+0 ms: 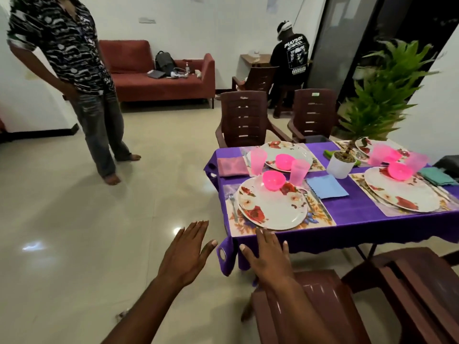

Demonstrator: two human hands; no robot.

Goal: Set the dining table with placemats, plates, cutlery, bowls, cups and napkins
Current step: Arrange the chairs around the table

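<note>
A table under a purple cloth (352, 214) carries several place settings. The nearest floral plate (270, 209) lies on a patterned placemat (320, 219), with a pink bowl (273, 180) on it, a fork (233, 202) to its left and a pink cup (298, 171) behind. A blue napkin (326, 186) lies to its right. My left hand (185, 254) hovers flat over the floor, left of the table corner. My right hand (269, 254) is spread flat in front of the table's near edge. Neither hand holds anything.
A potted plant (341, 165) stands mid-table. Brown plastic chairs stand behind the table (244, 117) and just below my right arm (320, 306). One person stands on the tiled floor at left (74, 78), another sits at the back (291, 60). A red sofa (159, 75) lines the wall.
</note>
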